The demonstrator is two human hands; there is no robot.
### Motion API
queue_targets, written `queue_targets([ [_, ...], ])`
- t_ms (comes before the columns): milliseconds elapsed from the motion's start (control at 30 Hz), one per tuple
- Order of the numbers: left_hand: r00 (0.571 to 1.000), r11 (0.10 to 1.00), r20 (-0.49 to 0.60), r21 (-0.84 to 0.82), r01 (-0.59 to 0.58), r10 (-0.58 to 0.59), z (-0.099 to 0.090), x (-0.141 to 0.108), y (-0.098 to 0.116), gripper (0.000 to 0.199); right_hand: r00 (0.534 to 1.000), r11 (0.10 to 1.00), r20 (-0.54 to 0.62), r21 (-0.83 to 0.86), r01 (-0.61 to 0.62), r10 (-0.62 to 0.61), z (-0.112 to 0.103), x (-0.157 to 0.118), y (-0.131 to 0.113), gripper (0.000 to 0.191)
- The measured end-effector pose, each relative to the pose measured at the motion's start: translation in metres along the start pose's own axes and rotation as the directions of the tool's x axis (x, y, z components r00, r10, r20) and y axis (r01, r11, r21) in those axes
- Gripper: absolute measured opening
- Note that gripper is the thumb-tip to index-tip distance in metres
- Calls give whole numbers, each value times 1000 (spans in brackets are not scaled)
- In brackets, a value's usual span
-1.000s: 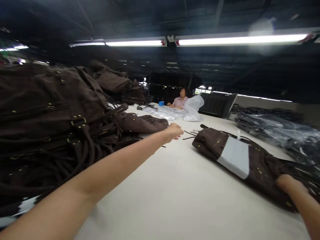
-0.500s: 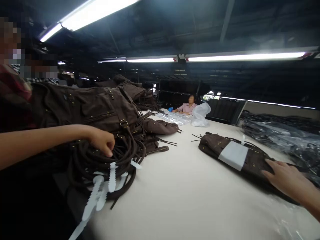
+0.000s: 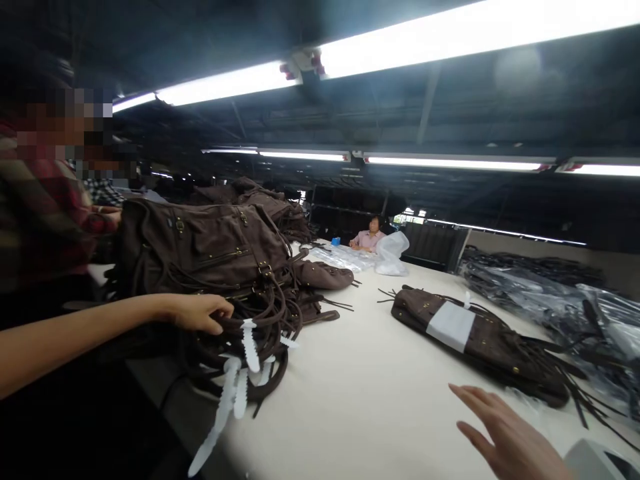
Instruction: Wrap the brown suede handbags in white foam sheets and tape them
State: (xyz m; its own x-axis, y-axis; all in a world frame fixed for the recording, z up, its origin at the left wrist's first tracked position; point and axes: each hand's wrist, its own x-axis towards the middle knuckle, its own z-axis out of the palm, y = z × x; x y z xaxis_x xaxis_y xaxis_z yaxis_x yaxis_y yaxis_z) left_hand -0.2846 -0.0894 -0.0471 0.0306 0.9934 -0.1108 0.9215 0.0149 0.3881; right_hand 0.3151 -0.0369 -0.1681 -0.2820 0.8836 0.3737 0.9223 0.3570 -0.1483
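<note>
My left hand (image 3: 203, 313) is closed on the dark brown straps (image 3: 265, 313) of a bag pile at the left, fingers curled round them. White serrated tags (image 3: 250, 345) hang from the looped straps below it. Behind the hand lies a large stack of brown bags (image 3: 200, 243) with brass buckles. My right hand (image 3: 500, 427) is over the pale table (image 3: 370, 400) at the lower right, fingers apart, holding nothing. Beyond it a folded brown bag (image 3: 500, 337) with a white paper band (image 3: 451, 325) lies on the table, not touched by the hand.
Clear plastic-wrapped goods (image 3: 540, 300) lie along the right side. A seated person in pink (image 3: 369, 240) is at the far end beside a clear plastic bag (image 3: 391, 255). A person in a plaid shirt (image 3: 45, 207) stands at the left. A grey device (image 3: 597, 461) sits at the lower right.
My right hand has come off the banded bag and moved left and down toward the near table. My left hand stays at the straps. The view has tilted up.
</note>
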Motion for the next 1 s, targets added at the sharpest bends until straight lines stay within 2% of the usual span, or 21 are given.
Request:
queue_targets([
  [67,998,998,-49,-62,-33,30,-5,-3,1,15,1000,994,0,109,-9,10,-5,-1,-13,59],
  [100,993,996,-117,-84,-43,33,-9,-2,2,18,999,983,35,181,-15,9,-9,0,-21,59],
  [133,976,993,-214,-103,-51,28,-14,0,3,23,995,963,96,267,-21,-4,-13,3,-31,59],
  [167,940,991,-340,-121,-60,15,-21,5,4,29,985,932,172,361,-35,-29,-17,6,-42,59],
  [200,878,987,-479,-140,-74,-2,-31,10,7,34,968,889,243,455,-54,-65,-20,11,-55,59],
  [233,790,982,-613,-160,-97,-22,-43,17,10,37,949,839,296,539,-74,-106,-22,15,-69,59],
  [300,571,967,-819,-188,-173,-57,-73,31,22,39,926,748,339,655,-104,-167,-21,25,-99,61],
  [367,368,945,-927,-177,-276,-66,-104,44,41,36,930,687,318,718,-111,-182,-14,32,-129,63],
  [400,288,933,-956,-156,-324,-60,-119,49,53,34,932,660,309,743,-111,-192,-9,35,-144,64],
  [433,218,921,-975,-130,-367,-51,-132,53,67,32,928,629,309,769,-115,-208,-3,38,-159,65],
  [500,107,894,-994,-70,-442,-25,-154,57,97,27,914,539,312,832,-132,-258,10,44,-190,67],
  [600,-23,844,-1000,22,-535,11,-176,56,144,23,899,325,305,924,-200,-314,29,57,-241,82],
  [733,-154,769,-987,125,-627,36,-196,32,202,21,912,-42,282,951,-307,-299,42,85,-308,114],
  [833,-211,700,-975,195,-687,65,-209,-7,247,20,891,-231,308,890,-394,-335,43,108,-348,134],
  [900,-215,629,-974,215,-747,77,-218,-40,276,22,884,-296,316,857,-421,-344,40,121,-370,143],
  [967,-178,585,-981,190,-788,78,-227,-71,302,33,905,-344,272,857,-383,-328,35,128,-384,140],
  [1000,-139,574,-989,146,-805,57,-231,-84,313,39,926,-360,221,874,-327,-305,31,129,-387,135],
])
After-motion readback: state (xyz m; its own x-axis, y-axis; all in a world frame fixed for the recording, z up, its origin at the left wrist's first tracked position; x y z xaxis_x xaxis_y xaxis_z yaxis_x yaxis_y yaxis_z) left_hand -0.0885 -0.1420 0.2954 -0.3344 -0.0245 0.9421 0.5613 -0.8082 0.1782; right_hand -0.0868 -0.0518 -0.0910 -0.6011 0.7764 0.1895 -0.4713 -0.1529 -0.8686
